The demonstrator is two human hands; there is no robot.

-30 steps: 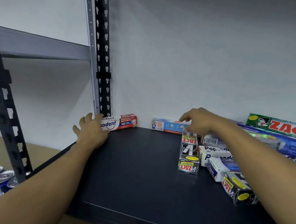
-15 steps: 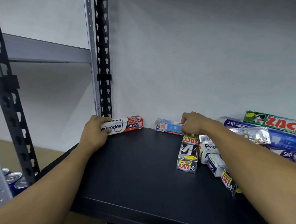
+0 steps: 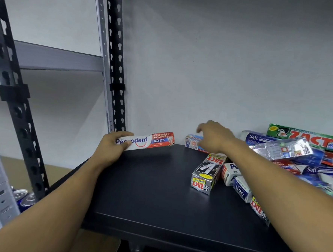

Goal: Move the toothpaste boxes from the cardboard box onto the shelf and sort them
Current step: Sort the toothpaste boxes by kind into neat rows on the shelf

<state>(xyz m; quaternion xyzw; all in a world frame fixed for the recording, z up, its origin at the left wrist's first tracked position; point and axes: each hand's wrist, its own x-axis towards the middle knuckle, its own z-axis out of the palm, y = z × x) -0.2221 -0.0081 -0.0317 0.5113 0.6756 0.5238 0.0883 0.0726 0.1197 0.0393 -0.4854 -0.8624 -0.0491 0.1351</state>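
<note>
My left hand (image 3: 110,148) grips the left end of a white and red Pepsodent box (image 3: 153,140), lifted slightly above the black shelf (image 3: 148,193) near its back left corner. My right hand (image 3: 213,137) hovers with loose, spread fingers over a small blue box (image 3: 192,142) lying against the back wall; whether it touches the box is unclear. A silver and black Zact box (image 3: 207,173) lies just in front of that hand. A pile of Safi, Zact and Pepsodent boxes (image 3: 300,155) fills the shelf's right side. The cardboard box is out of view.
Black perforated uprights (image 3: 115,64) stand at the shelf's back left, another upright (image 3: 13,97) at the front left. Blue drink cans (image 3: 24,197) sit on a lower level at the far left. A grey wall (image 3: 224,61) backs the shelf.
My left hand closed around the Pepsodent box and raised it off the shelf. My right hand lifted off the small blue box and its fingers opened.
</note>
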